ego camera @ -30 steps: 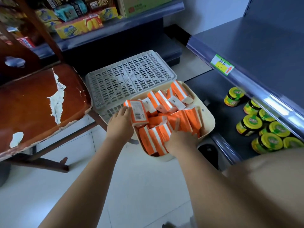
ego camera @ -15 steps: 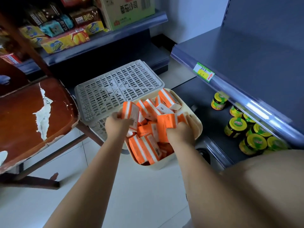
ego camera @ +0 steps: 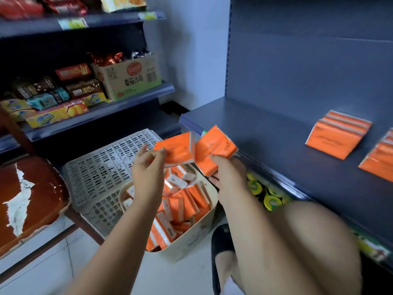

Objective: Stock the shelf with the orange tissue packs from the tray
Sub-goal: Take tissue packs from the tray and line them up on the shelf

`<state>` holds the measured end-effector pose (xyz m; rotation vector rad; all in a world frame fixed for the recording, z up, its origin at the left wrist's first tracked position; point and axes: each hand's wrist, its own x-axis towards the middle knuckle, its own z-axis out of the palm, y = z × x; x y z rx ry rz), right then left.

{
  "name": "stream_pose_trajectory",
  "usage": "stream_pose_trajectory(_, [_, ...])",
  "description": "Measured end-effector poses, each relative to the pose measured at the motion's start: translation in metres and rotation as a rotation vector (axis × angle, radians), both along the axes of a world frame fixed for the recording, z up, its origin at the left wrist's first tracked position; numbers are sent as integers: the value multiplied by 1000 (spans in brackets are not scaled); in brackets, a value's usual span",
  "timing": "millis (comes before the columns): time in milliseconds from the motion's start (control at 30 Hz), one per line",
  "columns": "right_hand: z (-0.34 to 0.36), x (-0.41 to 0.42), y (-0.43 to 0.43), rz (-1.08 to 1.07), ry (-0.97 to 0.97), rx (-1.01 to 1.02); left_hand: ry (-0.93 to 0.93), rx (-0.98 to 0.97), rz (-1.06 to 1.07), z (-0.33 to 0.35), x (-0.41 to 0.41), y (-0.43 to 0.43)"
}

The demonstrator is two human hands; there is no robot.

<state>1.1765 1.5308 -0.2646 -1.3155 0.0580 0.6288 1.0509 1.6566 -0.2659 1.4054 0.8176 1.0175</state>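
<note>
Head: L hand (ego camera: 148, 167), R hand (ego camera: 229, 175) grip packs (ego camera: 178, 149) over tray (ego camera: 191, 241).

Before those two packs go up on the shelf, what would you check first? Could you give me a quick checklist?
1. Left hand holds an orange pack: ok.
2. Right hand grips a second pack: ok.
3. Both packs are lifted clear of the tray: ok.
4. Bare room on the shelf to the left of the stacked packs: ok.
5. Held packs turned the same way as the stacked ones: cannot tell, the picture is blurred.
</note>
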Motion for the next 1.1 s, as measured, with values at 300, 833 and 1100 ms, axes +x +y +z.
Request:
stream_pose_trajectory(300, [57, 40, -115, -130, -175, 126, -98, 31, -359, 62, 80, -82])
stream_pose_trajectory(833, [90, 68, -445, -480, -551, -235, 167, 41, -1169, 82, 204, -306])
stream_pose_trajectory(1100, [67, 53, -547, -587, -769, -902, 303, -299, -1362, 29, 217, -367])
